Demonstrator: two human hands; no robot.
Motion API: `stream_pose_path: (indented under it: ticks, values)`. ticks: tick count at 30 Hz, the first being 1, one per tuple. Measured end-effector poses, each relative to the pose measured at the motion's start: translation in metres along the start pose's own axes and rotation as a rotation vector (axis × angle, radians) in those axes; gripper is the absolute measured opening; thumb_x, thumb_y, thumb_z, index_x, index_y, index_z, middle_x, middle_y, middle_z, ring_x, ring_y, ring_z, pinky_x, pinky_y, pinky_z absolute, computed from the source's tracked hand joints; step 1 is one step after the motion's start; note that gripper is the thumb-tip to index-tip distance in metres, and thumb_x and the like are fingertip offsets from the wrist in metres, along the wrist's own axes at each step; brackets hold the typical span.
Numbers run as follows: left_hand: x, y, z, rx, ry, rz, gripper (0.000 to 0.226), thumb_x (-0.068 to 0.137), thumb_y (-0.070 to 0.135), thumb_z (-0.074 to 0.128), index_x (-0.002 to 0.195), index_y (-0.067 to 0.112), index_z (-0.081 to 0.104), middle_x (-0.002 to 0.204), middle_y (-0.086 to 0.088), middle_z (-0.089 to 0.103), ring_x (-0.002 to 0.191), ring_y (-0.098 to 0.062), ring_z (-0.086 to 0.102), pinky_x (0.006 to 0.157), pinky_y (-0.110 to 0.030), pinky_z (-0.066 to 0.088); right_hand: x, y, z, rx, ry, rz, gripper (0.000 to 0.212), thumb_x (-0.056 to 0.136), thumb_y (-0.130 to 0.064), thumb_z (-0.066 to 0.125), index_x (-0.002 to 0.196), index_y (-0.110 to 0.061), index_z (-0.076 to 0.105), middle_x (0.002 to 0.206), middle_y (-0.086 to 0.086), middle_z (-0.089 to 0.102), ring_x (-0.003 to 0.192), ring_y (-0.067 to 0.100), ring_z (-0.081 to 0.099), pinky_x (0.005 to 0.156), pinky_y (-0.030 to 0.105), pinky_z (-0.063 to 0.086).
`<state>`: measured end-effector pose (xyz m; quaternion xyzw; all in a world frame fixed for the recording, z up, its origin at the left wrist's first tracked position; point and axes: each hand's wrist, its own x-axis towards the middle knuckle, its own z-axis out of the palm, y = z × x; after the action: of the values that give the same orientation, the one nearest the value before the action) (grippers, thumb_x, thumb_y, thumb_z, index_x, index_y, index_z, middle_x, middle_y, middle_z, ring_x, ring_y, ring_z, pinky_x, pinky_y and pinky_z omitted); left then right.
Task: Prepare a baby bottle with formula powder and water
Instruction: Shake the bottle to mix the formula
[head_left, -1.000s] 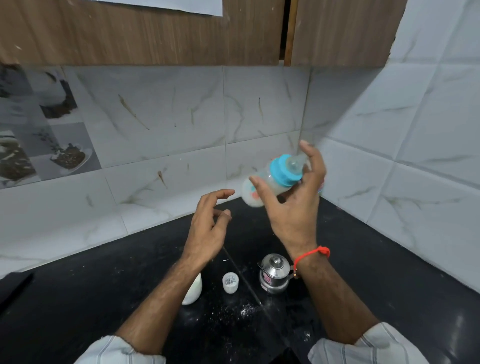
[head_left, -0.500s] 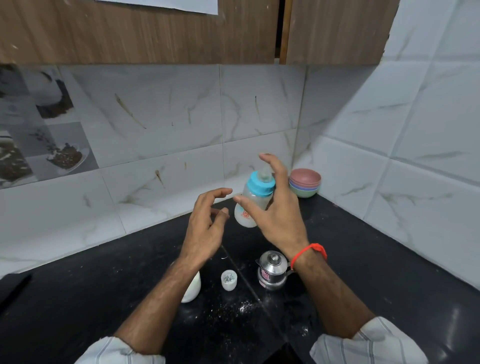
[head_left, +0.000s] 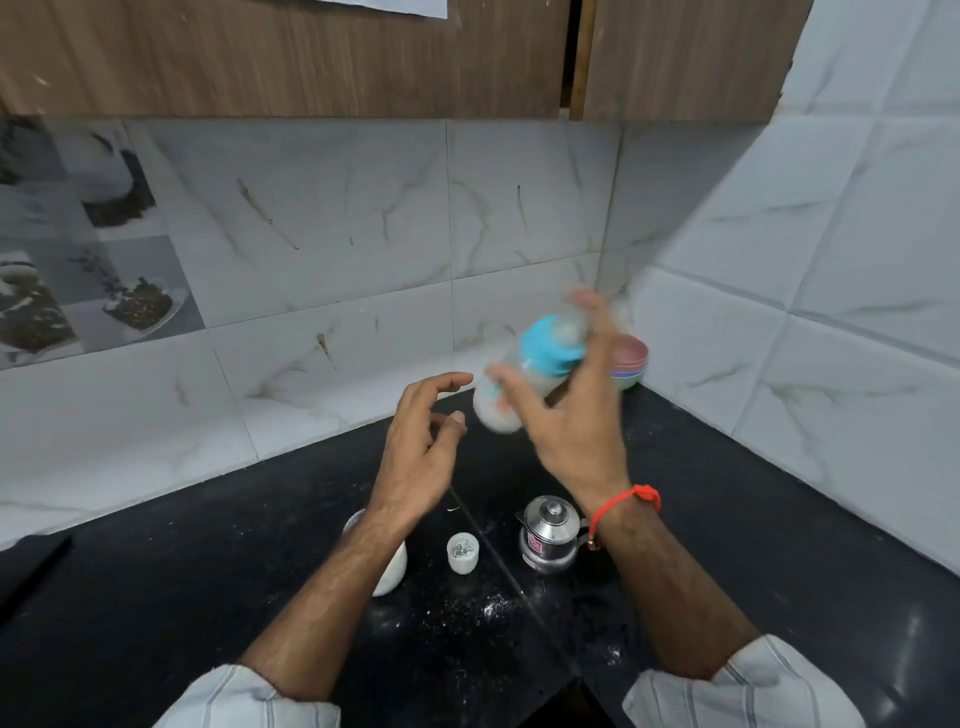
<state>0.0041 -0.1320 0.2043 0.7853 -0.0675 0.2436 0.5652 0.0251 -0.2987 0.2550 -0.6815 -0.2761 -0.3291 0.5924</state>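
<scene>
Tiled kitchen corner; black countertop (head_left: 779, 519) fills the lower frame. At centre right, my right hand (head_left: 571, 431) grips the baby bottle (head_left: 524, 379), its blue collar (head_left: 550, 348) tilted toward upper right. Half a second ago the bottle stood nearly upright; it is now motion-blurred and leaning, so I judge the shaking step is under way, mixing powder and water. My left hand (head_left: 421, 447) hovers at centre, fingers loosely curled, holding nothing. Below: steel pot (head_left: 550, 535), small white cup (head_left: 462, 553), spilled powder (head_left: 493, 605).

Single head-worn view — looking forward and down, close over the counter (head_left: 779, 545).
</scene>
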Motion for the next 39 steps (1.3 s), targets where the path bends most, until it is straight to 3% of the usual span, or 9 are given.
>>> stream_pose_path:
  ticks: [2, 6, 10, 14, 18, 23, 27, 34, 39]
  values:
    - [0.000, 0.000, 0.000, 0.000, 0.004, 0.002, 0.046, 0.102, 0.004, 0.056, 0.128, 0.041, 0.063, 0.133, 0.020, 0.056, 0.091, -0.005, 0.067, 0.079, -0.012, 0.049, -0.010, 0.000, 0.000, -0.077, -0.172, 0.064, 0.081, 0.084, -0.031, 0.088, 0.143, -0.053, 0.037, 0.120, -0.022, 0.058, 0.106, 0.005, 0.063, 0.097, 0.035, 0.055]
    - [-0.001, -0.002, -0.001, 0.010, 0.003, -0.006, 0.045, 0.103, 0.006, 0.056, 0.127, 0.044, 0.062, 0.133, 0.021, 0.055, 0.093, -0.006, 0.070, 0.077, -0.012, 0.049, -0.010, 0.000, 0.000, 0.065, 0.167, -0.040, 0.082, 0.083, -0.034, 0.088, 0.145, -0.044, 0.035, 0.140, -0.005, 0.054, 0.116, 0.024, 0.065, 0.102, 0.046, 0.055]
    - [-0.002, -0.002, -0.001, 0.023, -0.013, -0.005, 0.046, 0.103, 0.006, 0.056, 0.127, 0.045, 0.062, 0.131, 0.022, 0.055, 0.093, -0.008, 0.070, 0.077, -0.011, 0.049, -0.010, 0.002, -0.003, -0.028, -0.070, 0.089, 0.081, 0.082, -0.033, 0.089, 0.143, -0.047, 0.038, 0.115, -0.013, 0.064, 0.101, 0.012, 0.069, 0.095, 0.039, 0.059]
    - [-0.004, -0.007, -0.001, 0.030, -0.006, -0.014, 0.045, 0.103, 0.007, 0.056, 0.126, 0.046, 0.062, 0.131, 0.022, 0.055, 0.094, -0.008, 0.070, 0.077, -0.012, 0.049, -0.010, 0.004, -0.005, 0.187, 0.268, -0.053, 0.081, 0.084, -0.031, 0.089, 0.143, -0.050, 0.037, 0.132, 0.011, 0.058, 0.111, 0.031, 0.066, 0.097, 0.044, 0.058]
    - [-0.004, -0.006, 0.001, 0.036, -0.027, -0.011, 0.044, 0.103, 0.006, 0.057, 0.128, 0.042, 0.063, 0.132, 0.019, 0.056, 0.093, -0.008, 0.070, 0.077, -0.012, 0.048, -0.017, 0.016, -0.009, -0.063, -0.086, 0.125, 0.082, 0.084, -0.029, 0.089, 0.143, -0.050, 0.036, 0.115, 0.000, 0.064, 0.098, 0.013, 0.068, 0.089, 0.038, 0.059]
    - [-0.002, -0.006, 0.001, 0.032, -0.015, -0.015, 0.048, 0.103, 0.006, 0.056, 0.122, 0.049, 0.062, 0.132, 0.019, 0.055, 0.093, -0.010, 0.071, 0.078, -0.014, 0.048, -0.009, 0.011, -0.008, 0.228, 0.271, -0.048, 0.083, 0.085, -0.019, 0.088, 0.143, -0.049, 0.037, 0.132, -0.008, 0.058, 0.109, 0.021, 0.068, 0.093, 0.036, 0.060]
    - [-0.001, -0.002, 0.002, 0.034, -0.023, 0.004, 0.046, 0.103, 0.006, 0.056, 0.126, 0.045, 0.062, 0.132, 0.021, 0.055, 0.093, -0.008, 0.070, 0.079, -0.012, 0.049, -0.011, 0.022, -0.009, 0.060, -0.050, 0.257, 0.079, 0.083, -0.024, 0.089, 0.141, -0.047, 0.041, 0.109, -0.005, 0.066, 0.091, 0.016, 0.070, 0.087, 0.042, 0.062]
    - [-0.001, -0.006, 0.000, 0.047, -0.026, -0.011, 0.041, 0.105, 0.008, 0.056, 0.128, 0.042, 0.063, 0.132, 0.022, 0.054, 0.093, -0.007, 0.071, 0.080, -0.015, 0.048, -0.007, 0.026, -0.012, 0.467, 0.098, 0.496, 0.071, 0.089, -0.024, 0.083, 0.141, -0.041, 0.038, 0.092, -0.033, 0.070, 0.084, 0.004, 0.073, 0.074, 0.038, 0.061]
    - [0.000, -0.007, -0.001, 0.038, -0.013, -0.017, 0.043, 0.104, 0.008, 0.056, 0.126, 0.045, 0.063, 0.132, 0.020, 0.054, 0.093, -0.007, 0.070, 0.077, -0.010, 0.048, -0.010, 0.023, -0.009, 0.695, 0.218, 0.568, 0.075, 0.090, -0.019, 0.082, 0.146, -0.038, 0.038, 0.098, -0.014, 0.076, 0.093, 0.010, 0.074, 0.080, 0.045, 0.062]
